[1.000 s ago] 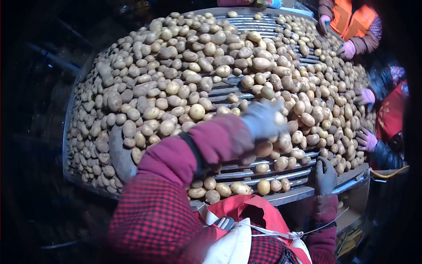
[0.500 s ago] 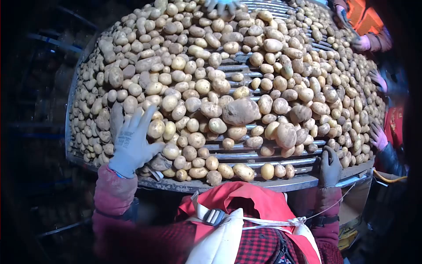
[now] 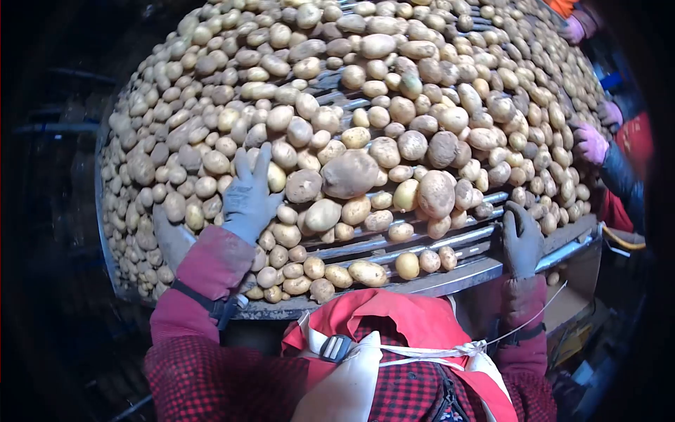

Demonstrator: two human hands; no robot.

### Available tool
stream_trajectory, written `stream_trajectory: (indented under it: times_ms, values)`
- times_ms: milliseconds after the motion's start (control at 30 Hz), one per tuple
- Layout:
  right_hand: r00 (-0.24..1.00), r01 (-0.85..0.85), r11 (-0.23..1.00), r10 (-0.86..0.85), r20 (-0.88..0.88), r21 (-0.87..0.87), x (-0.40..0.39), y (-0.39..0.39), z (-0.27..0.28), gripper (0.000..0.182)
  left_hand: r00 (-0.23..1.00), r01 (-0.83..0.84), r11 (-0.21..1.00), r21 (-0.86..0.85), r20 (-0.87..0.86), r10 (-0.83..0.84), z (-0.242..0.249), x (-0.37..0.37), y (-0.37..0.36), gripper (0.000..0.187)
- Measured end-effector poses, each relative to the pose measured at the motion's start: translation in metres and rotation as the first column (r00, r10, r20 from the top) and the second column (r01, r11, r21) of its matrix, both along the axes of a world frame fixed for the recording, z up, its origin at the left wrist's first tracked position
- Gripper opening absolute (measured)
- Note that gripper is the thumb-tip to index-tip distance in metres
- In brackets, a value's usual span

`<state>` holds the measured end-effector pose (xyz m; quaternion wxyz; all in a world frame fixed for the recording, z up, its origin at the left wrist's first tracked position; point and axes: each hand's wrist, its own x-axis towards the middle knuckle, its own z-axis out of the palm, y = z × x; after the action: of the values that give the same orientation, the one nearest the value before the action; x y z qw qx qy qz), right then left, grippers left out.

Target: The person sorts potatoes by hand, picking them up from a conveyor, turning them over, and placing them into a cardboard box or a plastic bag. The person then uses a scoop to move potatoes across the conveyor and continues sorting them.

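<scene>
Across the whole head view a bed of metal rollers (image 3: pixel 394 247) carries a dense spread of potatoes (image 3: pixel 394 105), heaped thick to the far side and thinning near the front rail, where bare bars show. On the left, the person's left hand (image 3: pixel 247 197), in a grey knit glove, lies flat on the potatoes with fingers spread, gripping nothing; small round ones sit under and around the palm. To the right, the right hand (image 3: pixel 521 239), in a dark glove, rests on the near edge of the rollers with fingers curled lightly over the bar, holding no potato. Between the two hands lies a large potato (image 3: pixel 349 174), dusty brown and lumpy, much bigger than its neighbours and touching several of them.

Judging by look, the potatoes are firm and fairly heavy for their bulk, with dry, earthy skins that should give a glove good grip; they are round and likely to roll on the bars, so the large one is best taken across its broad middle. At the far right, pink gloves (image 3: pixel 589 143) of other workers rest on the pile.
</scene>
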<state>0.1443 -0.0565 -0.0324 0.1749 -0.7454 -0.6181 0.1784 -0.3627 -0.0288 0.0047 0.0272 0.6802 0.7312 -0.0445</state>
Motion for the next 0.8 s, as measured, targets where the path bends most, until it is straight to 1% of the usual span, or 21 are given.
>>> stream_trajectory:
  times_ms: [33,67,133,167,200,267,300,333,367,400,433,467,533,567,600,667,700,733,800]
  values:
    - [1.0,0.015,1.0,-0.015,-0.008,-0.002,0.003,0.0,-0.005,0.03,0.994,-0.015,1.0,-0.009,-0.108,0.014,0.004,0.016,0.012,0.101]
    - [0.999,0.032,1.0,-0.032,-0.014,-0.001,0.005,-0.001,-0.009,0.031,0.997,0.064,0.998,0.028,-0.039,-0.063,0.005,0.02,0.029,0.099]
    - [0.999,0.04,0.999,-0.04,-0.002,0.003,0.002,0.0,-0.005,0.03,0.985,0.172,0.977,0.125,0.013,-0.175,0.001,0.034,0.063,0.097]
    - [0.999,0.037,0.999,-0.037,-0.008,0.003,0.001,0.0,-0.003,0.03,0.993,0.119,0.992,0.045,-0.008,-0.119,0.013,0.058,0.077,0.095]
    - [0.999,0.037,0.999,-0.037,-0.013,0.007,0.001,0.0,-0.002,0.03,0.963,0.268,0.937,0.224,-0.042,-0.266,-0.007,0.059,0.095,0.097]
    - [0.998,0.059,0.998,-0.058,-0.023,0.026,0.0,-0.001,-0.004,0.03,0.925,0.379,0.915,0.14,-0.098,-0.368,-0.003,0.095,0.124,0.099]
    - [0.998,0.062,0.998,-0.062,-0.007,0.012,0.001,-0.001,-0.004,0.03,0.898,0.422,0.876,0.232,-0.237,-0.37,-0.004,0.111,0.134,0.099]
    - [0.998,0.065,0.998,-0.065,0.007,-0.001,0.002,-0.001,-0.004,0.03,0.912,0.41,0.894,0.182,-0.066,-0.405,-0.009,0.112,0.149,0.097]
    - [0.997,0.075,0.997,-0.074,-0.018,0.029,0.001,-0.002,-0.004,0.029,0.91,0.411,0.902,0.13,-0.009,-0.414,-0.009,0.118,0.161,0.096]
    - [0.995,0.099,0.995,-0.099,-0.004,0.003,-0.002,-0.001,-0.001,0.029,0.91,0.409,0.91,0.073,0.043,-0.413,-0.008,0.121,0.169,0.095]
    - [0.995,0.1,0.995,-0.1,-0.017,0.013,-0.001,-0.001,-0.002,0.029,0.906,0.418,0.908,0.015,0.072,-0.418,0.002,0.126,0.171,0.094]
    - [0.995,0.099,0.995,-0.099,-0.031,0.025,0.0,-0.001,-0.005,0.03,0.904,0.422,0.906,0.016,0.072,-0.422,0.005,0.126,0.171,0.094]
    - [0.995,0.095,0.995,-0.095,-0.001,0.021,0.001,-0.001,-0.006,0.03,0.869,0.454,0.889,0.06,0.191,-0.457,0.007,0.124,0.167,0.09]
    - [0.994,0.103,0.995,-0.103,-0.025,0.014,0.001,-0.001,-0.006,0.03,0.748,0.488,0.865,0.119,0.453,-0.485,0.008,0.116,0.165,0.086]
    - [0.993,0.108,0.994,-0.108,-0.047,0.004,0.0,-0.002,-0.005,0.03,0.626,0.468,0.882,0.055,0.684,-0.374,0.008,0.109,0.158,0.083]
    - [0.993,0.111,0.994,-0.111,-0.041,-0.021,-0.002,-0.001,-0.002,0.03,0.591,0.456,0.886,0.089,0.713,-0.376,0.034,0.106,0.13,0.081]
    - [0.991,0.122,0.992,-0.124,-0.058,-0.038,-0.001,-0.001,-0.002,0.03,0.588,0.407,0.913,0.022,0.759,-0.28,0.043,0.1,0.118,0.077]
    - [0.988,0.13,0.99,-0.134,-0.075,-0.054,0.0,-0.001,-0.003,0.03,0.655,0.466,0.853,0.236,0.556,-0.511,0.046,0.088,0.109,0.073]
    - [0.989,0.113,0.993,-0.117,-0.09,-0.041,0.008,-0.001,-0.011,0.03,0.731,0.462,0.867,0.185,0.474,-0.491,0.064,0.065,0.08,0.072]
